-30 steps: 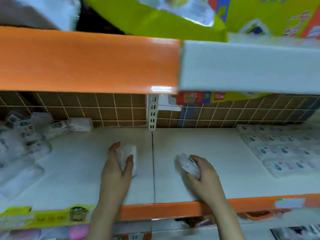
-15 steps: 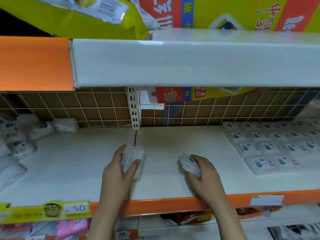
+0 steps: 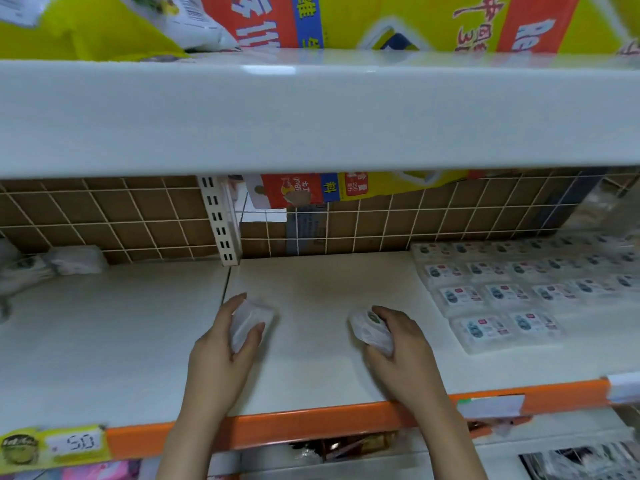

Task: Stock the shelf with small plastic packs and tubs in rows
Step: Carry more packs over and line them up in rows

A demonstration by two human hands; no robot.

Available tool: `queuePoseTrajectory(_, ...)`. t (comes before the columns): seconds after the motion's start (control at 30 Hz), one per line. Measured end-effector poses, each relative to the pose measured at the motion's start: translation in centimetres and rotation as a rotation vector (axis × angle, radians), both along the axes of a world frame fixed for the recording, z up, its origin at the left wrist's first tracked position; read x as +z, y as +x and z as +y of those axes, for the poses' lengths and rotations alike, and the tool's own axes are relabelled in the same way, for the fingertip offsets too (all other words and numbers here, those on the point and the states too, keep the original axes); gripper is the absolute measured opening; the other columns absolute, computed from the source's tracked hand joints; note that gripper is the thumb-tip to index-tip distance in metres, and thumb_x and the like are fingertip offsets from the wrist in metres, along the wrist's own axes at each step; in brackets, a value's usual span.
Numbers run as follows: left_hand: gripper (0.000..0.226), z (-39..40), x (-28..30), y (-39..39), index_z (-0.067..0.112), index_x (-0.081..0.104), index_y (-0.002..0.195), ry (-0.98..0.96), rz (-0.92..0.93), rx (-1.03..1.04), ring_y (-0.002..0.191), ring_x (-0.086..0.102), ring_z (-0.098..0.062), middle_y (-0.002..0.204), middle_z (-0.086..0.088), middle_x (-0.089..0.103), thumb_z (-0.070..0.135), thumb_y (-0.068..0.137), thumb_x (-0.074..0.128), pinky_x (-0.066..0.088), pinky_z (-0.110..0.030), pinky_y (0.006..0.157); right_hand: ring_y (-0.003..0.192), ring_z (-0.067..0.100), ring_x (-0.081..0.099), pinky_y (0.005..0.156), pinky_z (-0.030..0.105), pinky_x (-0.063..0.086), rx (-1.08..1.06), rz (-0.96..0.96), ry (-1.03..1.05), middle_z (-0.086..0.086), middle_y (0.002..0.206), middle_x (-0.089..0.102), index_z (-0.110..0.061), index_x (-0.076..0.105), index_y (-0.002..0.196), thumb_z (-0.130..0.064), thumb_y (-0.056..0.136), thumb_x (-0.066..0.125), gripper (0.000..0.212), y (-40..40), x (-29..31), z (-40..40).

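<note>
Both my hands reach over the white shelf board (image 3: 322,282). My left hand (image 3: 221,348) grips a small clear plastic pack (image 3: 250,318) between thumb and fingers, just right of the seam between the two boards. My right hand (image 3: 398,344) curls round a second small clear pack (image 3: 369,329) with a dark printed label, held low over the board. To the right, several flat labelled packs (image 3: 498,296) lie in neat rows. At the far left, more packs (image 3: 69,261) lie in a loose heap against the back grid.
A white shelf (image 3: 311,116) overhangs close above, loaded with yellow and red cartons (image 3: 381,22). A wire grid (image 3: 121,216) backs the shelf, with a slotted upright post (image 3: 221,223). The orange front rail (image 3: 311,424) carries a price tag (image 3: 72,443).
The view has swung right, so the shelf and its goods slid left in frame. Both hands have shifted right along the shelf, over the right-hand board, holding their packs throughout.
</note>
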State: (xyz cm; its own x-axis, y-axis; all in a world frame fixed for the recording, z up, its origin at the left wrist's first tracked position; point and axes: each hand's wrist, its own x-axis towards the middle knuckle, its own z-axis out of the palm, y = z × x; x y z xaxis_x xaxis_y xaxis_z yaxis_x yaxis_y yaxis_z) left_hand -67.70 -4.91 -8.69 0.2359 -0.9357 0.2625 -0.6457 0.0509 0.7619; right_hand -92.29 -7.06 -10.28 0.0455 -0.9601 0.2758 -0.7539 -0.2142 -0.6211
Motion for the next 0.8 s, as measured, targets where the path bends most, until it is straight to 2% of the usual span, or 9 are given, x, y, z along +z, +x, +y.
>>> queuePoseTrajectory(0.13, 0.043, -0.5, 0.2, -5.6, 0.036, 0.038, 0.130, 0.002, 0.079, 0.007, 0.089, 0.055, -0.019, 0.104, 0.004, 0.056, 0.028, 0.091, 0.056, 0.041, -0.029, 0.075, 0.116, 0.018, 0.049, 0.094, 0.022, 0.033, 0.040, -0.016, -0.025, 0.000, 0.127, 0.056, -0.017, 0.053, 0.130, -0.028, 0.073, 0.054, 0.058, -5.4, 1.1, -1.0)
queuePoseTrajectory(0.27, 0.045, -0.4, 0.3, -12.5, 0.029, 0.038, 0.136, 0.023, 0.082, 0.023, 0.067, 0.048, -0.005, 0.088, 0.000, 0.055, 0.029, 0.093, 0.053, 0.035, -0.016, 0.057, 0.114, 0.023, 0.050, 0.094, 0.028, 0.036, 0.026, 0.001, -0.062, 0.005, 0.125, 0.057, -0.013, 0.055, 0.127, -0.023, 0.072, 0.055, 0.056, -11.9, 2.3, -1.7)
queuePoseTrajectory(0.37, 0.044, 0.1, 0.1, -17.4, 0.032, 0.040, 0.134, 0.019, 0.073, 0.002, 0.071, 0.050, -0.003, 0.096, 0.005, 0.056, 0.031, 0.093, 0.054, 0.038, -0.019, 0.059, 0.114, 0.025, 0.050, 0.094, 0.026, 0.034, -0.002, 0.030, -0.051, 0.006, 0.125, 0.057, -0.012, 0.055, 0.127, -0.014, 0.076, 0.065, 0.053, -17.2, 2.3, -1.8)
queuePoseTrajectory(0.47, 0.042, 0.2, 0.1, -20.7, 0.035, 0.041, 0.132, 0.016, 0.051, -0.024, 0.068, 0.053, -0.002, 0.091, 0.005, 0.059, 0.031, 0.092, 0.055, 0.037, -0.009, 0.058, 0.111, 0.028, 0.053, 0.091, 0.027, 0.036, -0.041, 0.027, -0.043, 0.009, 0.122, 0.059, -0.008, 0.056, 0.125, -0.006, 0.076, 0.072, 0.052, -21.2, 1.8, -1.3)
queuePoseTrajectory(0.53, 0.040, -0.1, 0.2, -22.0, 0.040, 0.041, 0.129, 0.005, 0.033, -0.030, 0.066, 0.056, -0.009, 0.089, 0.006, 0.059, 0.032, 0.092, 0.055, 0.039, -0.013, 0.059, 0.111, 0.028, 0.053, 0.090, 0.025, 0.035, -0.066, 0.024, -0.034, 0.009, 0.122, 0.059, -0.007, 0.056, 0.124, -0.005, 0.076, 0.071, 0.051, -23.0, 1.6, -0.9)
queuePoseTrajectory(0.63, 0.038, -0.6, 0.1, -23.0, 0.048, 0.040, 0.126, -0.016, -0.007, -0.041, 0.079, 0.061, -0.026, 0.092, 0.004, 0.062, 0.044, 0.091, 0.053, 0.046, -0.035, 0.075, 0.115, 0.025, 0.052, 0.091, 0.025, 0.035, -0.086, 0.031, -0.029, 0.006, 0.125, 0.058, -0.010, 0.055, 0.126, -0.007, 0.077, 0.070, 0.051, -24.7, 1.2, -0.6)
queuePoseTrajectory(0.7, 0.043, -0.8, 0.2, -23.3, 0.042, 0.042, 0.129, -0.016, -0.030, -0.051, 0.088, 0.062, -0.028, 0.095, 0.007, 0.061, 0.052, 0.089, 0.051, 0.047, -0.040, 0.084, 0.115, 0.024, 0.051, 0.093, 0.025, 0.035, -0.098, 0.028, -0.030, 0.005, 0.126, 0.057, -0.011, 0.054, 0.127, -0.006, 0.077, 0.069, 0.052, -25.2, 1.2, -0.5)
queuePoseTrajectory(0.8, 0.049, -1.2, 0.5, -23.8, 0.035, 0.044, 0.130, -0.032, -0.053, -0.065, 0.098, 0.061, -0.028, 0.101, 0.012, 0.056, 0.054, 0.085, 0.045, 0.045, -0.044, 0.091, 0.117, 0.024, 0.050, 0.093, 0.024, 0.034, -0.107, 0.025, -0.023, 0.004, 0.127, 0.056, -0.013, 0.053, 0.129, -0.006, 0.078, 0.068, 0.053, -25.6, 1.3, -0.4)
